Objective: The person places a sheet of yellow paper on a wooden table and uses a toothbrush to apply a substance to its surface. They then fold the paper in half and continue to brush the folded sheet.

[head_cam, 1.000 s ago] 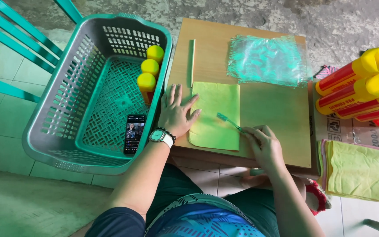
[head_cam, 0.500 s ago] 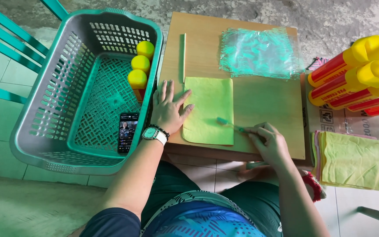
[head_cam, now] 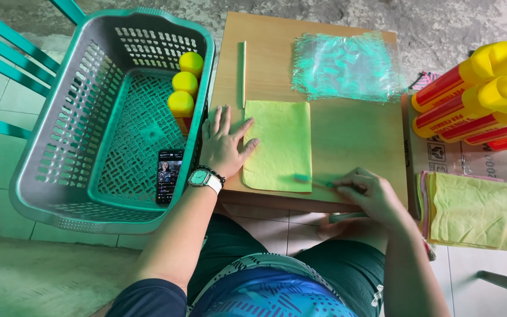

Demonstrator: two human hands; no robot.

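The green cloth (head_cam: 278, 145) lies flat on the wooden surface (head_cam: 353, 147), beside the plastic basket (head_cam: 110, 117). Your left hand (head_cam: 224, 144) rests open, fingers spread, pinning the cloth's left edge. Your right hand (head_cam: 368, 191) has its grip closed on a thin green stick (head_cam: 312, 180), apparently a brush, tip at the lower edge. Step in hand: working the cloth; next calls for steady pinning.
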